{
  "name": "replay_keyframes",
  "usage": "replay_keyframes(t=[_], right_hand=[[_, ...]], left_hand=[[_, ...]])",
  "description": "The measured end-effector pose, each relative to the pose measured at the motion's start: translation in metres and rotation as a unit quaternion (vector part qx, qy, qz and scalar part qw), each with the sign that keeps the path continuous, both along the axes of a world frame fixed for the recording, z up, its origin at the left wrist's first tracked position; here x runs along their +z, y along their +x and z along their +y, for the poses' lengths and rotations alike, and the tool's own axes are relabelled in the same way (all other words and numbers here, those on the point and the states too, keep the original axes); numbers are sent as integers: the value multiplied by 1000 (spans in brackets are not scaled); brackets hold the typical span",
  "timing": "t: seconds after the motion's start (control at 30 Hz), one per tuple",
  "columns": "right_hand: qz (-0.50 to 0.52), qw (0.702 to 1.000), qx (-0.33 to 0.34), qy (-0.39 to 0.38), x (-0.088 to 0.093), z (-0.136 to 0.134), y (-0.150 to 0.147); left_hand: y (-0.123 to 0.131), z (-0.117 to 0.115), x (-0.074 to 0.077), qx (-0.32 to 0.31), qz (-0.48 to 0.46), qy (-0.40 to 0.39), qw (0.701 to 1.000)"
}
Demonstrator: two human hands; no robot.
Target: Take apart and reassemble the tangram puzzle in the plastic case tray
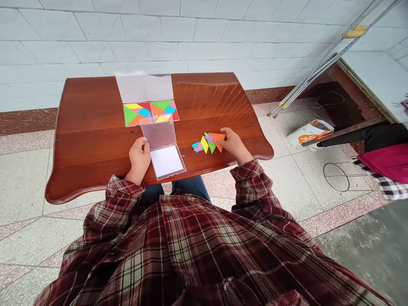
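Head view, places relative to the wooden table [210,95]: the left hand [139,157] pinches the edge of an open clear plastic case [158,134]. Right of the case, loose tangram pieces [204,144] lie in a cluster, long axis crosswise, nearer the right hand [234,144], its fingers closed narrowly on an orange triangle [216,141]. Beyond the table's right edge, a printed carton [309,132] shows unreadable lettering.

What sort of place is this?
Probably a plain room in a home, maybe a utility room: white tiled wall, speckled tile floor, a polished wooden table.
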State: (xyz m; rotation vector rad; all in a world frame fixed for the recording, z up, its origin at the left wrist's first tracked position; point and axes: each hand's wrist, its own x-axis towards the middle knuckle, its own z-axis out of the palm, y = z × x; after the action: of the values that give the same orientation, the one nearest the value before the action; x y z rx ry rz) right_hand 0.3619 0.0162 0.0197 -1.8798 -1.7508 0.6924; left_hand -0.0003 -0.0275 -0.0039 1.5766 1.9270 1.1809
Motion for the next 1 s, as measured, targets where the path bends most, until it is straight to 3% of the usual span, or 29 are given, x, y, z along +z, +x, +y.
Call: replay_keyframes(t=[0.2,0.33,0.53,0.73,0.83,1.0], right_hand=[[-87,993,-68,45,6,1,1],[-44,990,-92,92,16,-1,-12],[123,990,-16,64,34,-12,-53],[260,963,65,-2,38,-25,-86],[265,960,90,-1,35,-32,-98],[172,969,147,102,32,-51,-122]], left_hand=[[1,0,1,-3,-3,0,1000],[2,0,2,-3,-7,6,1000],[2,0,1,-4,-11,11,1000],[2,0,-3,-5,-21,38,999],[3,0,-2,-9,-33,42,999],[4,-2,1,-11,-31,36,999]])
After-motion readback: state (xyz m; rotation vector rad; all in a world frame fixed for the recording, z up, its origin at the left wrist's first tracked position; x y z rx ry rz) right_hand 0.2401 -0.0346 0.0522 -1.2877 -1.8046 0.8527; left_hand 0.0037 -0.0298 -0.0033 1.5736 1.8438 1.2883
